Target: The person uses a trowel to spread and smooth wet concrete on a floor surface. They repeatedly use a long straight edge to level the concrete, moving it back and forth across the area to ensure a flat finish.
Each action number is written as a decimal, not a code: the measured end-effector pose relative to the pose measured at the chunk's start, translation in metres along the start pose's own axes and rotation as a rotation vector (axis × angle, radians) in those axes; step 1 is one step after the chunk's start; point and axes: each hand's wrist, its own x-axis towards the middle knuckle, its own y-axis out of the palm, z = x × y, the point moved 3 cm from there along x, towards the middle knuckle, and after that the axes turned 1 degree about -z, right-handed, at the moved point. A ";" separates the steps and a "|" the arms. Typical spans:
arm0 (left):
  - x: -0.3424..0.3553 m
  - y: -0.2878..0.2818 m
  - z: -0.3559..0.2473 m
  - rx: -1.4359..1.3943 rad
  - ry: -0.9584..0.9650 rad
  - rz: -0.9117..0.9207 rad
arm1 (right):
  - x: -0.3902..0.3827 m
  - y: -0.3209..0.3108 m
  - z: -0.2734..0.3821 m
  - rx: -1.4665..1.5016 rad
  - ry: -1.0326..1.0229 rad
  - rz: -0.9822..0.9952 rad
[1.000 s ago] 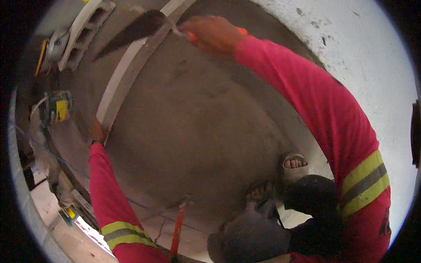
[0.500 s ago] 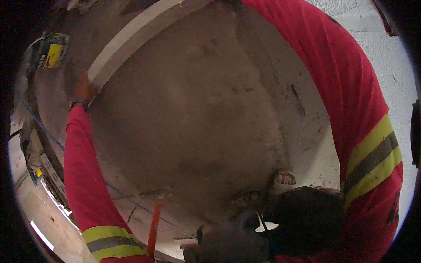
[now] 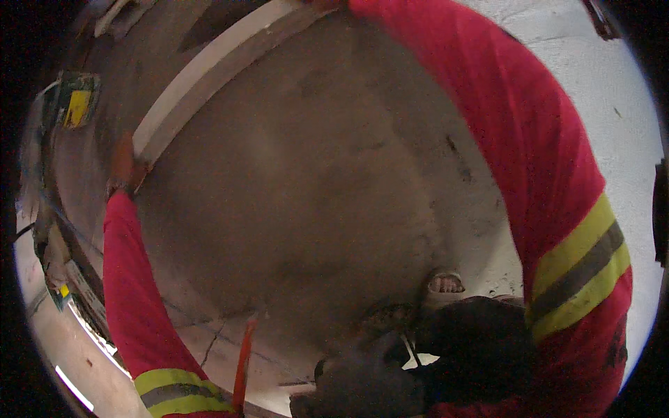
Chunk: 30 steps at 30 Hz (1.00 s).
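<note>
A long pale bar (image 3: 209, 75), its edges bent by the lens, runs from the left up to the upper edge of the head view. My left hand (image 3: 124, 166) is closed around its lower left end. At the upper edge my right hand (image 3: 322, 4) just shows, closed at the bar's far end; most of its fingers are cut off by the frame. Both arms, in red sleeves with yellow and grey bands, are stretched out wide around the bar. Beyond the bar's concave side lies a broad, dusty grey-brown surface (image 3: 293, 174).
A dark package with a yellow patch (image 3: 78, 108) lies at the far left. An orange-red stick (image 3: 244, 362) stands near my left sleeve. A sandalled foot (image 3: 446, 283) shows at the lower right, beside dark clothing (image 3: 481, 348). A rough white wall (image 3: 585, 90) rises on the right.
The left hand and the bar's near end sit slightly lower in view, as does the package. My right arm has shifted left, and part of the right hand now shows. The grip stays the same.
</note>
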 end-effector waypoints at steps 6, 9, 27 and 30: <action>-0.005 -0.007 -0.012 -0.061 -0.003 0.035 | -0.012 0.023 0.002 0.092 0.001 -0.219; -0.010 0.011 0.024 -0.007 0.001 0.009 | -0.031 0.019 0.010 0.026 0.015 -0.286; -0.057 -0.002 -0.048 -0.050 -0.153 0.062 | -0.064 -0.005 0.022 0.176 -0.082 -0.159; -0.064 0.013 -0.035 0.002 -0.121 0.026 | -0.072 -0.008 0.033 0.083 -0.157 -0.176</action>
